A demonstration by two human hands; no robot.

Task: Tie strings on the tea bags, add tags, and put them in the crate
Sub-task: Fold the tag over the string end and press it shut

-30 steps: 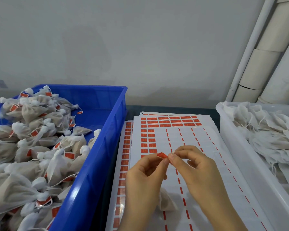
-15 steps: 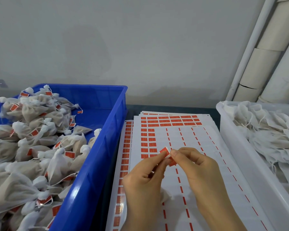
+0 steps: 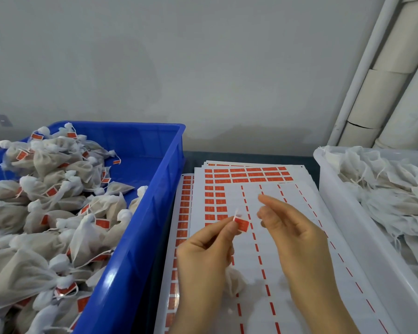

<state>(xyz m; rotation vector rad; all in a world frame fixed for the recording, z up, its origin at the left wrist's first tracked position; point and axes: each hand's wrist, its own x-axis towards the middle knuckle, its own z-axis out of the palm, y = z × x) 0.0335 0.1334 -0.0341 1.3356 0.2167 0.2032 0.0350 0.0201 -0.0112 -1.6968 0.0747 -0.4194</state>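
My left hand [image 3: 206, 251] pinches a small red tag [image 3: 241, 224] between thumb and forefinger, with a short white string end sticking up above it. A white tea bag [image 3: 234, 282] hangs below that hand, partly hidden by it. My right hand [image 3: 290, 227] hovers just right of the tag with loosely curled fingers and holds nothing. Both hands are above the sheets of red tag stickers [image 3: 251, 175]. The blue crate [image 3: 155, 189] on the left holds several tied, tagged tea bags [image 3: 58, 201].
A white bin [image 3: 343, 213] on the right holds several untied white tea bags [image 3: 386, 189]. The sticker sheets lie between the two containers. White pipes [image 3: 384, 80] run up the wall at the back right.
My right hand has let go of the tag and drawn off to the right. The folded tag stays pinched in my left hand.
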